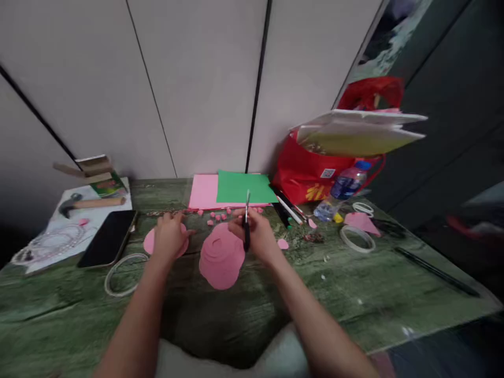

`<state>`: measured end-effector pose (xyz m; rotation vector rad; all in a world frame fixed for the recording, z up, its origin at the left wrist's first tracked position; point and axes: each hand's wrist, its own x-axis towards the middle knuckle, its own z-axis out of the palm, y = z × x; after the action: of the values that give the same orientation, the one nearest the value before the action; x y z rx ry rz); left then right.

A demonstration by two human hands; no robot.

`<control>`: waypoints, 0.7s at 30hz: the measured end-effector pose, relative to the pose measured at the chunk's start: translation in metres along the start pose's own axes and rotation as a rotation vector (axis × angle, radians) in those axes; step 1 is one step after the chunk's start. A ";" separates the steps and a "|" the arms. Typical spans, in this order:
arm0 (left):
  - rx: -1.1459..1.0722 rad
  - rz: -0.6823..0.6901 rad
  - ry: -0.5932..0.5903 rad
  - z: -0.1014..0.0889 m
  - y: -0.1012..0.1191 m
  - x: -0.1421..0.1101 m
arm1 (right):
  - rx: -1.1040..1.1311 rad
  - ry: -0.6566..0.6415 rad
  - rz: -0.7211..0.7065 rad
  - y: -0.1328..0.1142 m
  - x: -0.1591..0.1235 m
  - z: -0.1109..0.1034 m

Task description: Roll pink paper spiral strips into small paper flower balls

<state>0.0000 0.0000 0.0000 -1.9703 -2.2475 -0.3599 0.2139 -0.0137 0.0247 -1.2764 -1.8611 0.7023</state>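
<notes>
My right hand [258, 233] holds a pair of scissors [247, 231] with dark handles, its blades pointing up and away from me. Just below it lies a flower-like shape of layered pink paper [221, 257], with rounded petals and a spiral centre. To the left, my left hand [169, 236] rests over a smaller rounded pink paper piece [149, 242], partly covering it. Its fingers are apart, with the thumb out to the right. Several small pink paper scraps [218, 216] lie beyond the flower shape.
Green paper [246, 188] lies over pink sheets at the back. A red bag [299, 173] and water bottle [342, 191] stand right, near a tape roll [357, 239]. Left are a phone [108, 239], hammer [94, 203], beads [51, 244] and another tape roll [112, 278].
</notes>
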 end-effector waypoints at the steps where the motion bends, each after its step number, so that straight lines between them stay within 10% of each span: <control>1: -0.046 -0.016 -0.004 0.001 -0.001 0.001 | -0.103 -0.001 0.040 0.009 0.000 -0.010; 9: -0.383 0.137 -0.192 0.007 0.033 -0.008 | -0.664 -0.099 0.487 0.065 0.008 -0.057; 21: -0.198 0.312 -0.424 0.006 0.062 -0.028 | -0.775 -0.131 0.586 0.124 -0.006 -0.095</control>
<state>0.0658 -0.0175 -0.0069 -2.6707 -2.1304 -0.1410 0.3584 0.0265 -0.0205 -2.3802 -1.9425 0.3390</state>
